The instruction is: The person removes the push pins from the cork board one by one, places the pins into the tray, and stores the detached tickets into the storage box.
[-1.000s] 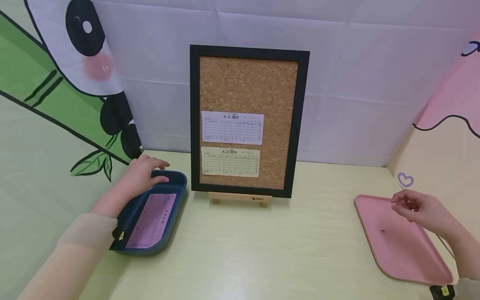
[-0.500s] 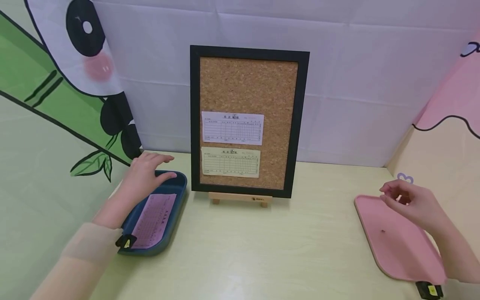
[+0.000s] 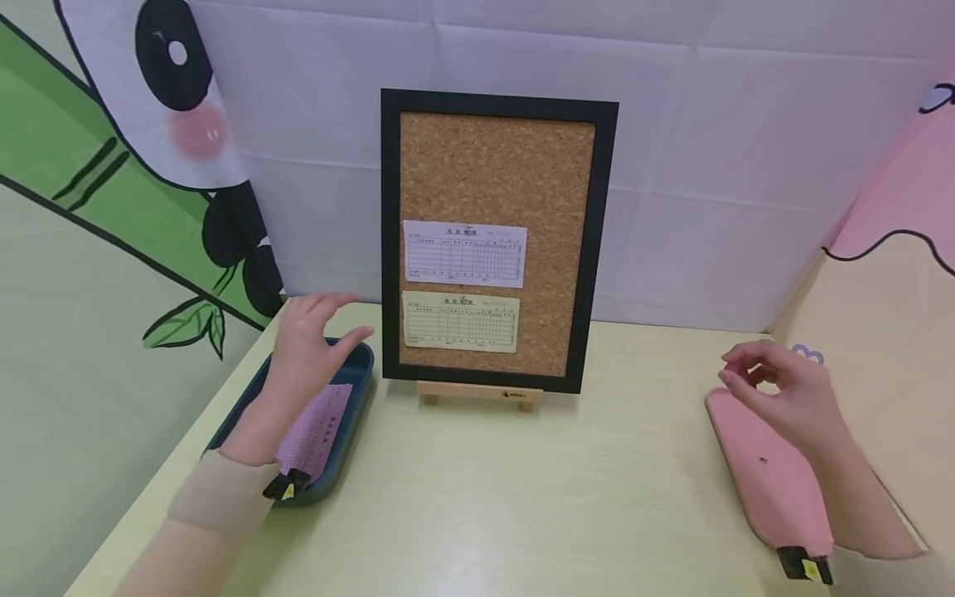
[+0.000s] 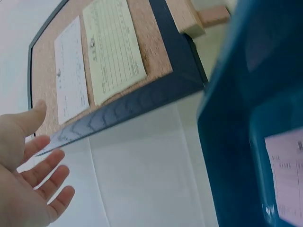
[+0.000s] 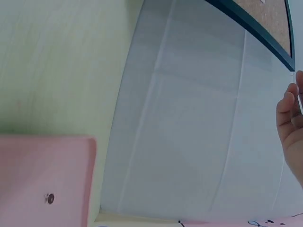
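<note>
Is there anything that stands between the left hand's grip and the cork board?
Nothing visible does. In the head view, only an open gap separates the left hand's grip from the cork board; the blue tray lies below the hand, not in that gap.

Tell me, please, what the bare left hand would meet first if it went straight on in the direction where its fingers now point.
The left hand would probably first meet the left side of the rectangular black-framed cork board; depth is unclear, so it might pass in front.
</note>
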### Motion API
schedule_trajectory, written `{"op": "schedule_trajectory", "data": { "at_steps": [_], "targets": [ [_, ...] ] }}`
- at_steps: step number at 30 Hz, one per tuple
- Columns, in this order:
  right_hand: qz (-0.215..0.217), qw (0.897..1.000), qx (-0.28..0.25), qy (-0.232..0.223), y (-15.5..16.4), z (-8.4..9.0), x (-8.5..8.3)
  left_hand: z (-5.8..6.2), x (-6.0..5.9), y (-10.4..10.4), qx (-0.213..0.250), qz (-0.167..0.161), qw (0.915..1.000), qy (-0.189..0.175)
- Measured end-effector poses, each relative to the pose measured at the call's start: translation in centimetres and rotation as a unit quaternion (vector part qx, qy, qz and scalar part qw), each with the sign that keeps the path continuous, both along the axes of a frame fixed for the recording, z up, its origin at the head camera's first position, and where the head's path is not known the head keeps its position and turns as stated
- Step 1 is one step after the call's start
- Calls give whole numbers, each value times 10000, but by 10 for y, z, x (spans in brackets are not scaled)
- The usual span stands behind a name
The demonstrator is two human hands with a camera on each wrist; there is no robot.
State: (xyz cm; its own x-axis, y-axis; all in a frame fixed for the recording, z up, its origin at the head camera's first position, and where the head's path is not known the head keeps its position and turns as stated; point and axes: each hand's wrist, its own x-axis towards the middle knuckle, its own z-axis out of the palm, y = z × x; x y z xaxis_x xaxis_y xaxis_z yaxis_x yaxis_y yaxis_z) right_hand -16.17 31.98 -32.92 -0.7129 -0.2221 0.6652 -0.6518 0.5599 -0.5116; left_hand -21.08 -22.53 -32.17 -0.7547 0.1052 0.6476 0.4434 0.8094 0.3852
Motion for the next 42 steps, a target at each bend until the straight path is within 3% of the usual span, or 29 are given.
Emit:
{"op": "schedule_trajectory", "data": {
  "at_steps": [6,13,21,29,39,42],
  "targets": [
    [117,9979,-636,20,-32,9,-1,-1,-1,13,498,168,9984,-196],
    [197,9959,-858,191,-75,26,4,2,0,29,989,174,9946,-255],
    [129,9923,-1152,438,-99,16,-17,4,-6,48,1363,21,9906,-94],
    [455,9813,-1809,480,-131,24,-30,0,-16,62,1669,-84,9859,-6],
    [229,9847,-1634,562,-178,45,-29,-5,-29,72,2068,-104,9783,-115],
    [174,9845,-1606,684,-190,46,-37,-6,-33,73,2101,-59,9776,-123]
  ]
}}
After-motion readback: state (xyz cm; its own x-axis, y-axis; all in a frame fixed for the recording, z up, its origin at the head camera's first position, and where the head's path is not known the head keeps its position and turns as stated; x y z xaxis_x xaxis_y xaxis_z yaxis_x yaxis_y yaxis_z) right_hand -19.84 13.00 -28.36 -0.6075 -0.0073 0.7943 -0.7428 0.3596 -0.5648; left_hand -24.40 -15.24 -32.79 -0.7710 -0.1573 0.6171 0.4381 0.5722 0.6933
